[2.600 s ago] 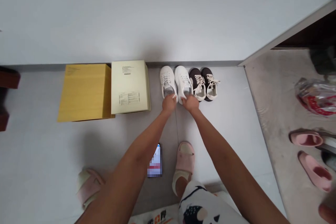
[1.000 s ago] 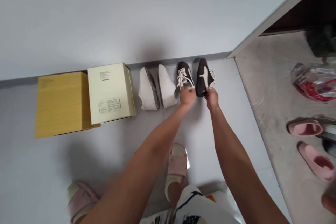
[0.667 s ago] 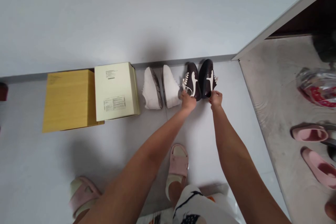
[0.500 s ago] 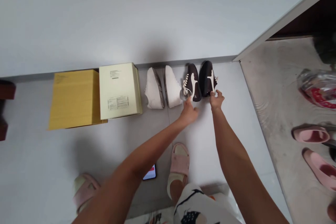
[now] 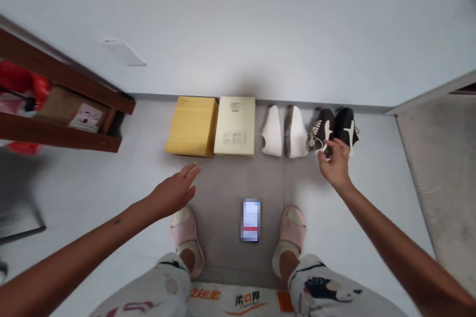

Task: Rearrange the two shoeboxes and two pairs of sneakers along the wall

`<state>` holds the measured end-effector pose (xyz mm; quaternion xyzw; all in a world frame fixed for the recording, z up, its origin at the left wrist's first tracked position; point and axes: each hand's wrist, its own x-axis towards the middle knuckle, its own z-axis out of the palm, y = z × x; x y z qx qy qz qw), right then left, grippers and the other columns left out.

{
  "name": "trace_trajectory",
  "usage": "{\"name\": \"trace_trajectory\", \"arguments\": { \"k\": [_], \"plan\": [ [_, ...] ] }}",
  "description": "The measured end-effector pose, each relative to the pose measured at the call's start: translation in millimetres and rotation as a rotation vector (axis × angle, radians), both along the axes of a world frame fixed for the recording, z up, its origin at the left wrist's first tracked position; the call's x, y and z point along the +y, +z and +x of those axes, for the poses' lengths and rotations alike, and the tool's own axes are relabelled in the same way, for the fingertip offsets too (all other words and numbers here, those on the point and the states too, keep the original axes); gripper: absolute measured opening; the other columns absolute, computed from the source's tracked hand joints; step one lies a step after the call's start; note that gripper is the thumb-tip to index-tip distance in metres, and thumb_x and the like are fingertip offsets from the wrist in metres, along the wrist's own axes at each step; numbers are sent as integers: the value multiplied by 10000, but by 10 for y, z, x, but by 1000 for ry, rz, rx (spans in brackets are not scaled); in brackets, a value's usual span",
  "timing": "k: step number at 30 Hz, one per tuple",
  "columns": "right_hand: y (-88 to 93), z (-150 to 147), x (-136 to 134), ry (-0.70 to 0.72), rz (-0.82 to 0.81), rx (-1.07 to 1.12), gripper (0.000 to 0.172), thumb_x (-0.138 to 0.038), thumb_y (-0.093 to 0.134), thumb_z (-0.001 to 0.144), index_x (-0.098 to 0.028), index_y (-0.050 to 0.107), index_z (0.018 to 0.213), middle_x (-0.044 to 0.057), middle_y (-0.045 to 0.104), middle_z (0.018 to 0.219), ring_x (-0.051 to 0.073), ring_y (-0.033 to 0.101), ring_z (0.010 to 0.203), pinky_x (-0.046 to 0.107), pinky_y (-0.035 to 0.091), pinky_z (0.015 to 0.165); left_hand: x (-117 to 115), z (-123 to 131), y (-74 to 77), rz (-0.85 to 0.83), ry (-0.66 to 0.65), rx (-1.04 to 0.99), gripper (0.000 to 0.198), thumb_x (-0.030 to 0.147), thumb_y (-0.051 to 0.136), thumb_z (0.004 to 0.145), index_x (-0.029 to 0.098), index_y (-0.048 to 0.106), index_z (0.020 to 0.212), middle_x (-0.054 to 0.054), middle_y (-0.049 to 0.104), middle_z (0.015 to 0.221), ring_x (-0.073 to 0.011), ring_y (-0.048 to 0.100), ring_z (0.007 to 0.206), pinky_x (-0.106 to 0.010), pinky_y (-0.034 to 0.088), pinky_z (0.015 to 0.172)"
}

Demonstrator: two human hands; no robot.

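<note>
My left hand (image 5: 175, 192) hovers with its fingers apart and nothing in them, just below the yellow box (image 5: 191, 126). Beside that box stands a pale cream box (image 5: 235, 128) with printed labels. A pair of white shoes, one left (image 5: 272, 131) and one right (image 5: 296, 132), sits in the middle of the row. To their right are two dark sneakers with white stripes, the laced one (image 5: 323, 126) and its mate (image 5: 344, 124). Over the heels of these sneakers is my right hand (image 5: 336, 164), thumb and fingers apart; whether it touches them I cannot tell.
A phone (image 5: 251, 220) lies on the floor between my feet in pink slippers (image 5: 185, 230). Behind the row rises a white wall (image 5: 238, 25). At left juts a dark wooden piece of furniture (image 5: 74, 138) with bags inside. A printed package (image 5: 238, 302) lies under me.
The view has swung left, showing the wooden furniture. My left hand has left the laced sneaker and moved left toward the boxes. My right hand now lies over the dark sneakers' heels.
</note>
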<state>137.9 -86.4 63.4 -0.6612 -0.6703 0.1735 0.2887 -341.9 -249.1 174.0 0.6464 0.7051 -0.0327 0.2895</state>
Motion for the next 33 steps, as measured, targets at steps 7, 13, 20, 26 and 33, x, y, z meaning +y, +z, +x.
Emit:
{"name": "trace_trajectory", "arguments": {
  "k": [7,13,20,26,33],
  "plan": [
    [344,-1827,-650,759,-497,-121,472,-223,704,739,-187,692,1210,207,593,1398,358,549,1326,556,406,1148,-390,-640,-404,159,189,-39,624,385,483,869,174,544,1454,-205,434,1617,-385,481,1449,-556,415,1164],
    [201,-3312,-841,739,-547,233,591,-295,656,849,-188,567,1423,163,576,1460,285,504,1412,477,364,1220,35,-769,-933,377,314,-122,657,371,547,870,190,476,1497,-206,386,1637,-374,327,1543,-595,264,1245],
    [-150,-3804,-870,150,-880,578,686,-368,638,889,-222,460,1535,128,476,1604,278,480,1457,476,383,1212,295,-1267,-1229,432,654,-302,740,440,655,823,225,456,1503,-167,389,1632,-351,297,1554,-558,231,1271],
    [-244,-3946,-709,-157,-952,842,572,-394,573,931,-208,529,1471,104,489,1601,256,459,1476,462,355,1223,419,-1581,-1493,201,1099,-652,647,510,640,828,272,541,1422,-135,485,1570,-346,421,1489,-538,387,1198],
    [-390,-4182,-564,-154,-953,836,434,-496,541,929,-219,656,1243,99,673,1370,286,548,1351,483,410,1162,605,-1778,-1675,136,1184,-658,658,524,654,786,252,561,1378,-138,516,1534,-357,447,1461,-541,400,1182]
  ]
}}
